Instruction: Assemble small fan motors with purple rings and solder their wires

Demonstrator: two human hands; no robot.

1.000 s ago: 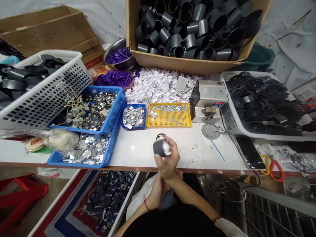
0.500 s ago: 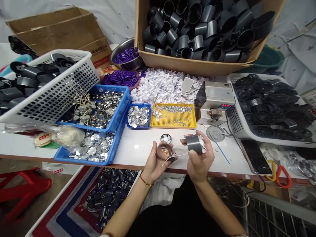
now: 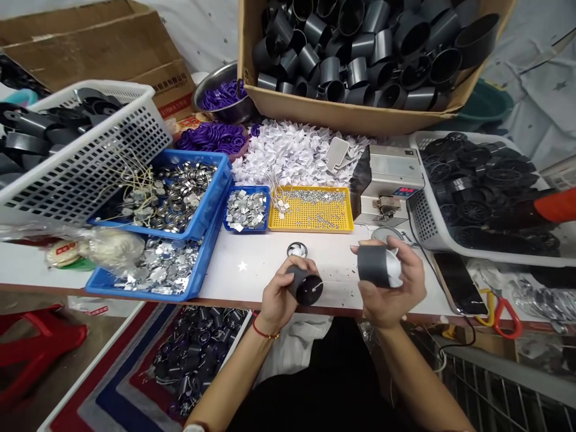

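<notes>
My left hand (image 3: pixel 278 298) grips a black cup-shaped part (image 3: pixel 306 285), its dark open end turned toward the lower right. My right hand (image 3: pixel 398 294) holds a dark grey cylinder (image 3: pixel 373 266) on its side, with white blades (image 3: pixel 393 268) showing at its right end. A thin pale string (image 3: pixel 335 282) stretches from the black part toward the cylinder. Just above my left hand, a small round ring with white pieces (image 3: pixel 297 250) lies on the white table (image 3: pixel 243 282).
Behind are a yellow tray (image 3: pixel 310 223), a small blue tray (image 3: pixel 246 210) and a metal machine (image 3: pixel 390 180). Baskets of black parts stand at both sides. A phone (image 3: pixel 459 282) and scissors (image 3: pixel 507 318) lie right. A red-orange sleeve (image 3: pixel 557 206) reaches over the right basket (image 3: pixel 432 240).
My hands have moved apart, the right one going right with the cylinder. The black part in my left hand now shows its open end. A red-orange sleeve has appeared at the right edge.
</notes>
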